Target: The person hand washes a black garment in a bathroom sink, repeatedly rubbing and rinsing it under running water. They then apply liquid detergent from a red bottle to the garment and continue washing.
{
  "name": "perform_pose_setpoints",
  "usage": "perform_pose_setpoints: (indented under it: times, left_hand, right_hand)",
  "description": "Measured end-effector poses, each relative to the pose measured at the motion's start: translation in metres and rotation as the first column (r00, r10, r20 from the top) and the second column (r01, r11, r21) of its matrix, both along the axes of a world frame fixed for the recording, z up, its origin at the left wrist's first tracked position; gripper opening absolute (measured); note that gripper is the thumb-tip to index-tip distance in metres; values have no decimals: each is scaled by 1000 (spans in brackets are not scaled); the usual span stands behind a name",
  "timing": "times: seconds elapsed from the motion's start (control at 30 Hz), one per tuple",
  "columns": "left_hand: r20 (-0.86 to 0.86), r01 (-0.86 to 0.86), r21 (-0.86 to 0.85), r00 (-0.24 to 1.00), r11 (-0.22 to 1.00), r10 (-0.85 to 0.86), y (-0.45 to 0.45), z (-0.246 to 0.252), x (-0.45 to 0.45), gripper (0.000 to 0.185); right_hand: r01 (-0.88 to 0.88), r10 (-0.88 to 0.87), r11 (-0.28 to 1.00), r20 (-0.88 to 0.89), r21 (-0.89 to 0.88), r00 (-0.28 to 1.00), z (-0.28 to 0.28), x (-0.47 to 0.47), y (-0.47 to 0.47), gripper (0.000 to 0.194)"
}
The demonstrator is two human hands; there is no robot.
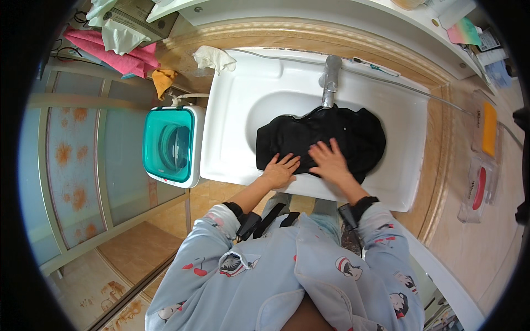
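A black cloth garment (327, 136) lies spread over the basin of a white ceramic sink (232, 136), under a chrome faucet (331, 82). Its lower edge reaches the sink's front rim. My left hand (282, 170) rests with fingers spread on the garment's lower left part, near the rim. To its right, my right hand (329, 160) lies palm down on the cloth with fingers apart. Neither hand grips the fabric. Part of the basin is hidden beneath the garment.
A small washing machine (169, 145) with a teal lid stands left of the sink. A white cloth (214, 59) lies on the sink's back left corner. A toothbrush (374, 67) and a grey hose (385, 84) are behind the basin. Clear plastic holders (480, 182) are on the right wall.
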State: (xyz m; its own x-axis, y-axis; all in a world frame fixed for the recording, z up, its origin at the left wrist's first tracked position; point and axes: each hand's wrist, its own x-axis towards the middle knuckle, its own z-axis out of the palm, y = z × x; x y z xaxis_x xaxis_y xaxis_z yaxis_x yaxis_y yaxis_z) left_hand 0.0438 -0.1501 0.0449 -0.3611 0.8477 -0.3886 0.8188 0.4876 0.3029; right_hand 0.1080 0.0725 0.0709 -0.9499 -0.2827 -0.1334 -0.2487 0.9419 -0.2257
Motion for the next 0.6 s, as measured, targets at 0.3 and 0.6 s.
perform_pose_setpoints:
  times: [0.3, 0.6]
  left_hand:
    - [298, -706, 37, 683, 707, 667, 1, -20, -11, 26]
    - [266, -852, -279, 375, 443, 888, 51, -23, -20, 52]
  right_hand:
    - [708, -727, 686, -160, -167, 667, -10, -6, 60, 60]
    - [729, -777, 527, 99, -436, 622, -3, -50, 64, 40]
